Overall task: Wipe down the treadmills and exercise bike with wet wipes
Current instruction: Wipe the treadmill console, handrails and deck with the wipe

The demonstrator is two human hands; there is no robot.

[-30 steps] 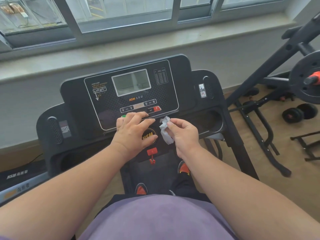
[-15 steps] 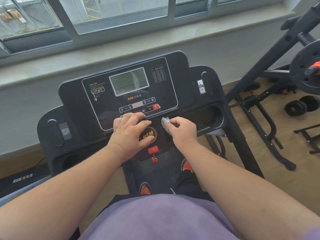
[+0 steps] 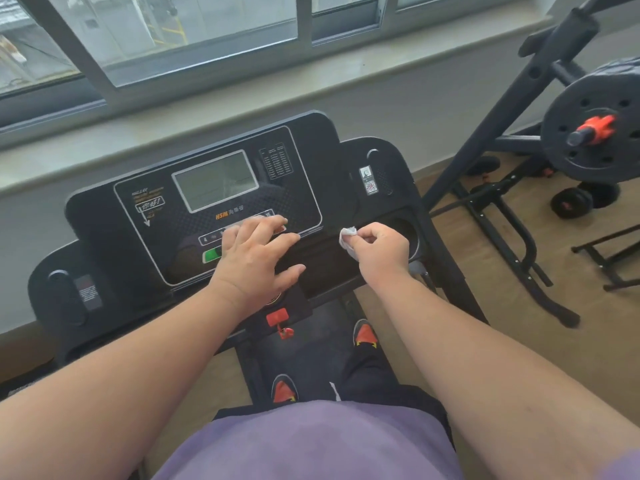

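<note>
Your left hand (image 3: 254, 259) spread flat, holding nothing, over the treadmill console (image 3: 104, 244) buttons, your right hand (image 3: 379, 249) at its three o'clock pinching a crumpled wet wipe (image 3: 347, 236) against the console's ledge, weight plate (image 3: 588, 129) at two o'clock.

both bare forearms reach forward from the bottom corners of the view and converge toward the middle. the left hand (image 3: 254, 258) lies palm down, its fingers (image 3: 273, 225) spread and extended forward, the thumb angled out to the right, wrist nearly straight. the right hand (image 3: 379, 249) sits just beside it to the right, apart from it, curled into a loose fist with knuckles up. its thumb and index finger pinch a small crumpled white wet wipe (image 3: 347, 237), which sticks out at the left side of the fist. the right wrist bends slightly inward.
</note>
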